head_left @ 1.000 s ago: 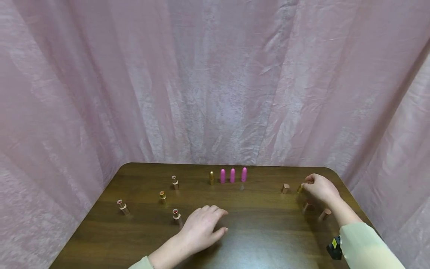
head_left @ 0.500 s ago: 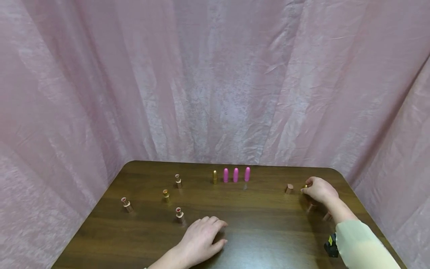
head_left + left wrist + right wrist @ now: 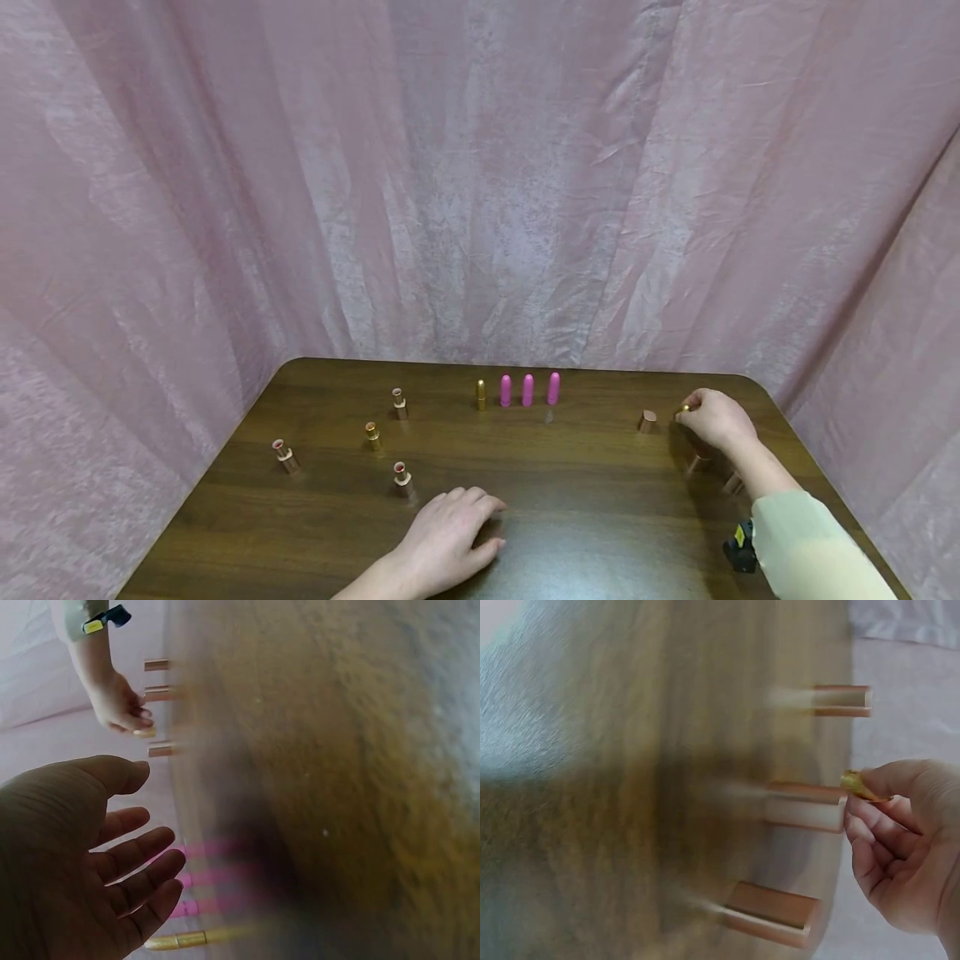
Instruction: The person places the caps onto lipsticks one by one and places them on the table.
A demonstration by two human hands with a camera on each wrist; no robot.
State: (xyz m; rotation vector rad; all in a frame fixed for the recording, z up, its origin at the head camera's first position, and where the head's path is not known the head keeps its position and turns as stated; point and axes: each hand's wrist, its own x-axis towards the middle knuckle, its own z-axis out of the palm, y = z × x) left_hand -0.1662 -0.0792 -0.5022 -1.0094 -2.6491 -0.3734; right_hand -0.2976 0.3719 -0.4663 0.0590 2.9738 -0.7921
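Observation:
At the table's right side, my right hand [image 3: 718, 418] pinches a small gold cap [image 3: 852, 781] between thumb and fingers. The gold cap is tilted and raised off the wood; my fingers cover part of it. Copper-coloured caps stand close by: one [image 3: 647, 422] to the left, two more [image 3: 806, 806] [image 3: 772, 913] nearer the forearm, partly hidden in the head view. My left hand [image 3: 452, 537] hovers palm down near the front middle, fingers relaxed and holding nothing. Nearest to it is an uncapped copper lipstick tube [image 3: 403, 479].
Farther left stand more uncapped lipstick tubes, copper [image 3: 285, 456] [image 3: 400, 404] and gold [image 3: 373, 436]. Along the back are a gold bullet-shaped tube [image 3: 481, 395] and three pink ones [image 3: 506, 391]. A pink curtain [image 3: 480, 183] hangs behind the wooden table [image 3: 570, 517].
My right hand has taken hold of the gold cap and raised it slightly from the table. The left hand has stayed nearly still. The head view has shifted a little.

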